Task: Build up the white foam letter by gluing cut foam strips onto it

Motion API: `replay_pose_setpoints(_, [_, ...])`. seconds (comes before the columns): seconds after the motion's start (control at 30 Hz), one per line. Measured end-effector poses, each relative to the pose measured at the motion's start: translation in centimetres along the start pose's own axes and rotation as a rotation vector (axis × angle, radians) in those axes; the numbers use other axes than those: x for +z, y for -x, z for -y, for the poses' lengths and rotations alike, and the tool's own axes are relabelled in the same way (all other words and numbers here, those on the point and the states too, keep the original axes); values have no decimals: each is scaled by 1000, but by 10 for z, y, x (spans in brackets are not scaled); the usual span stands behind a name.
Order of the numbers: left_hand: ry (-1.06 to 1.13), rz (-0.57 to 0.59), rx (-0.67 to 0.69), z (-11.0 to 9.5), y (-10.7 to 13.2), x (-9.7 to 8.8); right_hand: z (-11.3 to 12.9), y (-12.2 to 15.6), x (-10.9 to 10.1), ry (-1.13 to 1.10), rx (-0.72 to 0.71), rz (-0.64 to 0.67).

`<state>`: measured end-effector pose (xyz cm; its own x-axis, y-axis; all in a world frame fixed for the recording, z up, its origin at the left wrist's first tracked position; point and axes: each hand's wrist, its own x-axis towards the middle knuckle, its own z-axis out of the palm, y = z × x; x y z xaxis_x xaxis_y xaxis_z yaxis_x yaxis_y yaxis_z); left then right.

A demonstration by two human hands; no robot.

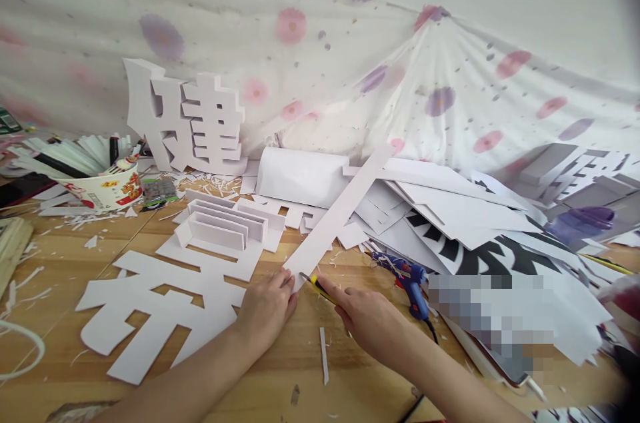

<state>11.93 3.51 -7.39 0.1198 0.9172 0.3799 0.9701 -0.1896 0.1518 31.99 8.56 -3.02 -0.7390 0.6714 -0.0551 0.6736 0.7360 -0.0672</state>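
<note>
A long white foam board strip point(340, 210) runs diagonally from my hands toward the back, its far end over a stack of sheets. My left hand point(266, 303) is closed on the strip's near end, fingertips along its left edge. In my right hand point(373, 323) is a yellow utility knife point(320, 288), its blade tip at the strip's near end, close to my left fingers. Left of my hands lies a flat white cut-out character point(150, 303), with narrow upright walls point(220, 231) on its far part. A small white offcut point(325, 355) lies on the wood between my forearms.
A blue glue gun point(411, 282) with its cord lies right of my right hand. Behind it are piled white sheets point(460, 193). A finished raised character point(187, 120) stands at the back left, near a paper bowl point(103, 188) of white sticks. Scraps litter the wooden table point(270, 383).
</note>
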Motion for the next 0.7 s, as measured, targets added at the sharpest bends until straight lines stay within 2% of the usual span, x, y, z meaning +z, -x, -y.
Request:
replay_pose_setpoints(0.1, [-8, -3, 2, 0, 0, 0, -4, 11, 1, 60, -26, 47])
replay_pose_setpoints(0.27, [28, -67, -5, 2, 1, 0, -7, 25, 6, 52, -6, 30])
replay_pose_setpoints(0.37, [23, -103, -22, 4, 3, 1, -8, 30, 8, 59, 60, -24])
replay_pose_setpoints(0.5, [40, -129, -75, 8, 1, -1, -12, 31, 14, 134, 220, -157])
replay_pose_setpoints(0.6, [67, -229, -87, 14, -3, -8, -15, 23, 21, 174, 282, -202])
replay_pose_setpoints(0.7, [93, -371, -91, 20, -7, -17, -15, 8, 22, 82, 268, -252])
